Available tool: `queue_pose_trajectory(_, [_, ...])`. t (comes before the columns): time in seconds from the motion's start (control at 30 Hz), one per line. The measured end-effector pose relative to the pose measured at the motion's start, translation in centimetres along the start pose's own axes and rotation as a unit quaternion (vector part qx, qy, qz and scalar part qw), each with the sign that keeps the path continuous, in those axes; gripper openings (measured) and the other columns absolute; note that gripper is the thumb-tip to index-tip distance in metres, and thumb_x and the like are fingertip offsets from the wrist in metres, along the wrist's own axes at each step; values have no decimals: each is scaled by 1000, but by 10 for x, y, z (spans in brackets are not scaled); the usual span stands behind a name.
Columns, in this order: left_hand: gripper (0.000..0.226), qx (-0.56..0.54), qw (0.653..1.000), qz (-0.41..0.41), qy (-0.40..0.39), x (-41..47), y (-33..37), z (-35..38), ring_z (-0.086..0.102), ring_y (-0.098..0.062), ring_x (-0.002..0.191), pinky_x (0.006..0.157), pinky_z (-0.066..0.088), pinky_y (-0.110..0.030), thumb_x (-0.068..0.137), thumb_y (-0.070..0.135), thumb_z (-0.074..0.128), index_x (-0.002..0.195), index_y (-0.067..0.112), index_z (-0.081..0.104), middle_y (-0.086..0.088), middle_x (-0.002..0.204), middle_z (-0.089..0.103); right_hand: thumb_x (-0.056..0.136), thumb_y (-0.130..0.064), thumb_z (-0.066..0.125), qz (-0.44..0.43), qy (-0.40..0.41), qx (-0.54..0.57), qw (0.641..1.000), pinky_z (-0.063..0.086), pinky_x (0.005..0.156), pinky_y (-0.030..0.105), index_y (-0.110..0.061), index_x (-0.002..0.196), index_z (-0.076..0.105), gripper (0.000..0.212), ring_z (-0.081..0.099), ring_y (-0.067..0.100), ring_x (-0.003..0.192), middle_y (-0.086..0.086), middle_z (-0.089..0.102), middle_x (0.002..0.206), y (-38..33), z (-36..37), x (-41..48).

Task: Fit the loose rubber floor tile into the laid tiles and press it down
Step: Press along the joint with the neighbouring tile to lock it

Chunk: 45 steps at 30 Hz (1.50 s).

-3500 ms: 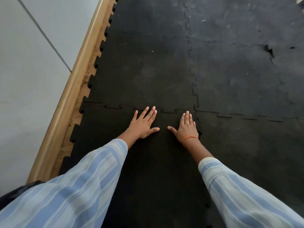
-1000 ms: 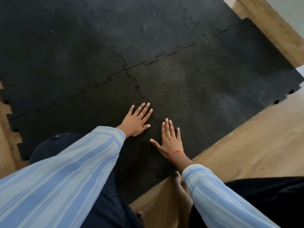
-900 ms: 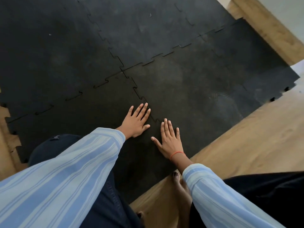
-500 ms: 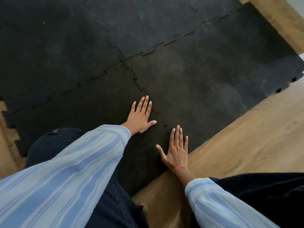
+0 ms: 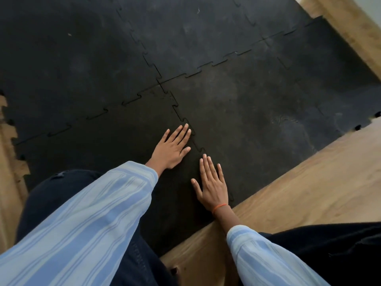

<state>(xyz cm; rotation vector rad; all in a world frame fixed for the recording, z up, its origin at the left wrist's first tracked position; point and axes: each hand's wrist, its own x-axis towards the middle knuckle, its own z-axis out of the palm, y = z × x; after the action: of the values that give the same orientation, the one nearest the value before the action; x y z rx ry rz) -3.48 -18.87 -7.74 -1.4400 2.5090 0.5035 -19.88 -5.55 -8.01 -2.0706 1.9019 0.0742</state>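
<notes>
Black rubber floor tiles with jigsaw edges cover the floor. The near-left tile lies under my knee and meets the near-right tile along a toothed seam. My left hand lies flat, fingers spread, on the near-left tile with its fingertips at that seam. My right hand, with an orange thread at the wrist, rests flat on the seam closer to me, near the tile's edge. Neither hand holds anything.
Bare wooden floor lies to the right of the tiles and a strip shows at the left. A wooden skirting runs along the top right. My dark-trousered knees are at the bottom left and right.
Since 3.5 s ago the view has swung from the far seam by the wall to this side seam. In the last second both hands shifted along it, the right hand sliding back toward the tile's edge.
</notes>
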Motion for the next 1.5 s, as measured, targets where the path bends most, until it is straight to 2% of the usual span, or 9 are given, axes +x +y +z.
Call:
queue_pose_trajectory(0.13, [64, -29, 995, -86, 36, 8, -9, 5, -19, -14, 145, 115, -12, -37, 99, 49, 10, 149, 19, -18, 1, 157, -24, 97, -54, 17, -34, -4, -10, 999, -2, 120, 37, -13, 152, 9, 70, -4, 15, 147, 2, 1, 160, 3, -4, 26])
queue_pose_trajectory(0.27, [65, -25, 996, -83, 37, 10, -9, 7, -18, -14, 146, 117, -9, -39, 99, 50, 11, 150, 20, -16, 2, 158, -22, 96, -56, 14, -28, -12, -1, 1000, -6, 119, 35, -17, 152, 0, 69, -14, 11, 146, -1, -8, 160, 4, -2, 26])
queue_pose_trajectory(0.47, [60, -12, 996, -69, 47, 32, -36, -10, -18, -14, 145, 115, -11, -45, 99, 53, 11, 148, 33, -17, 7, 158, -23, 99, -44, 20, -58, 15, 9, 998, 1, 120, 38, -15, 150, 3, 61, -5, 13, 147, 0, 0, 159, -6, -8, 61])
queue_pose_trajectory(0.57, [60, -9, 995, -69, 65, 37, -42, -7, -22, -11, 144, 116, -12, -45, 97, 55, 7, 147, 35, -18, 9, 156, -25, 100, -45, 17, -53, 18, -6, 998, -2, 118, 36, -16, 151, 7, 59, -1, 14, 147, 0, 4, 159, -5, -4, 64])
queue_pose_trajectory(0.7, [60, -10, 998, -47, 41, 40, -48, -12, -24, -8, 141, 115, -14, -42, 98, 53, 8, 148, 33, -17, 11, 154, -27, 99, -46, 11, -58, 10, -1, 998, -10, 118, 34, -18, 150, -1, 60, -10, 13, 146, -1, -4, 160, -9, -7, 70])
queue_pose_trajectory(0.9, [64, -28, 986, -141, 85, 57, -85, -23, -14, -8, 146, 116, -11, -39, 99, 52, 12, 152, 22, -8, 7, 159, -17, 98, -47, 7, -77, 1, -5, 997, -12, 117, 36, -21, 149, -11, 59, -22, 10, 143, -5, -16, 157, -21, -13, 128])
queue_pose_trajectory(1.13, [63, -41, 992, -117, 28, 59, -96, -40, -16, -8, 145, 115, -11, -41, 100, 51, 13, 151, 26, -12, 8, 159, -20, 100, -44, 11, -82, -31, -3, 996, -16, 115, 36, -21, 147, -15, 58, -24, 12, 142, -4, -17, 158, -29, -28, 143])
queue_pose_trajectory(1.3, [60, -68, 981, -176, 51, 53, -116, -35, -19, -9, 144, 114, -14, -43, 100, 50, 13, 151, 30, -12, 8, 156, -26, 102, -38, 17, -114, -74, -3, 991, -12, 115, 38, -19, 150, -9, 58, -18, 14, 145, -3, -17, 159, -50, -51, 211])
queue_pose_trajectory(1.5, [61, -72, 983, -163, 39, 53, -119, -43, -17, -8, 145, 115, -12, -40, 101, 47, 16, 152, 27, -11, 8, 158, -22, 102, -38, 16, -98, -108, -23, 989, -7, 118, 42, -18, 151, -9, 58, -18, 16, 145, -5, -18, 159, -65, -62, 245])
